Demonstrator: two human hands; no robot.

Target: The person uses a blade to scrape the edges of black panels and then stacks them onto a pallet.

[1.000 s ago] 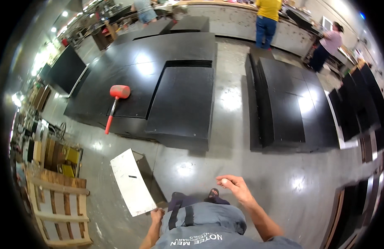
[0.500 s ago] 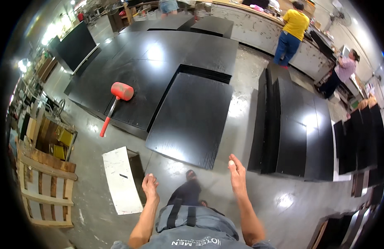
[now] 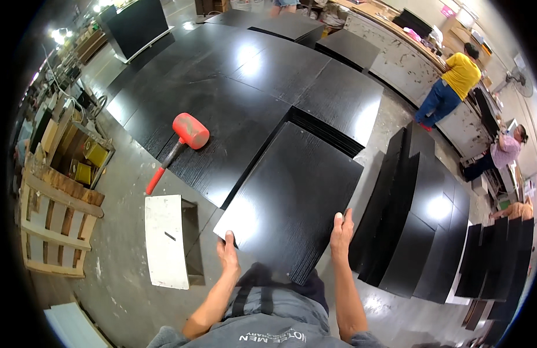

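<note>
A flat black panel (image 3: 292,191) lies in front of me, its near end reaching toward my waist. At its near left corner is my left hand (image 3: 228,255), thumb at the top edge and the other fingers partly hidden. My right hand (image 3: 341,232) is on the panel's right edge, thumb inward and fingers along the outer side. Both hands appear closed on the edges. To the left, a red-headed mallet (image 3: 190,131) with a red grip rests on the broad black panel stacks (image 3: 222,87), its handle end jutting past the edge.
Right of me stand more black panel stacks (image 3: 422,220). A white-topped stand (image 3: 165,243) is on the floor at left, with a wooden pallet (image 3: 59,223) beyond it. A person in a yellow shirt (image 3: 461,72) and one in a pink top (image 3: 506,148) stand by a long workbench (image 3: 384,49).
My hands have gone from being apart from the black panel to its near left corner and right edge. The view has turned, and the panel appears closer to me.
</note>
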